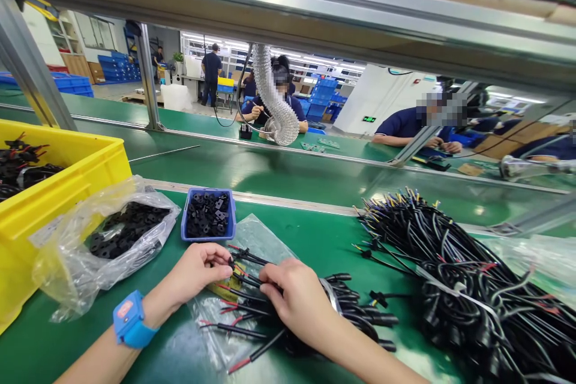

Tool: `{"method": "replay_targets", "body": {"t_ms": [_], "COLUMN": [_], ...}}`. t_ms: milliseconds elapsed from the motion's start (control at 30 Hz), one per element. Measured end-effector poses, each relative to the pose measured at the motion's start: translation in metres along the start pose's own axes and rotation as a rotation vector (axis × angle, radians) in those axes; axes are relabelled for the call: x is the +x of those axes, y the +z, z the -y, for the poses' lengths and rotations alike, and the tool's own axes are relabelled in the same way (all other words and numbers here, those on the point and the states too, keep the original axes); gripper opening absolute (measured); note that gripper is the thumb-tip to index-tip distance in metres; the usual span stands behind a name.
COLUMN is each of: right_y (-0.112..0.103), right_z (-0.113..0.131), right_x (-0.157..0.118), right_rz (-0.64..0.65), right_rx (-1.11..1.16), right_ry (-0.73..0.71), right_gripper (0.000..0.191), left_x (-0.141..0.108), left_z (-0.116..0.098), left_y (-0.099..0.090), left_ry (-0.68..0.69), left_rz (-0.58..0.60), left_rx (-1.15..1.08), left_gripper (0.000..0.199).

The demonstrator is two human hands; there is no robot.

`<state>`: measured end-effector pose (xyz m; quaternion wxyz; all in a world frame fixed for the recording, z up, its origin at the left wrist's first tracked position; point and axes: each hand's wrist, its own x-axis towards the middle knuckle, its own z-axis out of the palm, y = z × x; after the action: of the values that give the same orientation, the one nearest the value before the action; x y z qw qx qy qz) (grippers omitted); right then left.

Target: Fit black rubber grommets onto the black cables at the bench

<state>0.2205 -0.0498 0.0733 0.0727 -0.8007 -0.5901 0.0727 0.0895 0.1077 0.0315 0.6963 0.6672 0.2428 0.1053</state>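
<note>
My left hand (pixel 198 270), with a blue band (pixel 134 319) on its wrist, pinches a small black plastic clip (pixel 231 264) at the stripped end of a cable. Thumb and fingers of my right hand (pixel 299 294) are closed on that black cable (pixel 249 279), a little behind its red-tipped wires. Beneath both hands lies a bundle of black cables (pixel 346 312) on a clear plastic bag (pixel 265 234). More black clips fill a small blue bin (pixel 208 191) just beyond my left hand. Part of the bundle is hidden under my right hand.
An open plastic bag of black parts (pixel 130 228) lies beside a yellow crate (pixel 67 183) at left. A large tied cable pile (pixel 454 270) covers the right side. A metal frame post (pixel 150 78) and a flexible duct (pixel 270 96) stand beyond; co-workers sit across the bench.
</note>
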Motion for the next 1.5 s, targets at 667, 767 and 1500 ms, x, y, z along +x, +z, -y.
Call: {"method": "replay_targets", "body": {"t_ms": [667, 767, 1500], "right_y": [-0.011, -0.012, 0.001], "right_z": [0.002, 0.000, -0.006], "right_x": [0.002, 0.002, 0.001], "right_rz": [0.066, 0.080, 0.069], "right_rx": [-0.055, -0.075, -0.005], "right_ry": [-0.101, -0.118, -0.170], "right_gripper": [0.018, 0.022, 0.023], "left_x": [-0.012, -0.011, -0.004], "left_z": [-0.008, -0.006, 0.006], "left_y": [0.027, 0.030, 0.046], "left_ry": [0.278, 0.277, 0.631], "left_rz": [-0.085, -0.109, -0.107], "left_rx": [0.465, 0.486, 0.656], "left_gripper": [0.013, 0.011, 0.010]}}
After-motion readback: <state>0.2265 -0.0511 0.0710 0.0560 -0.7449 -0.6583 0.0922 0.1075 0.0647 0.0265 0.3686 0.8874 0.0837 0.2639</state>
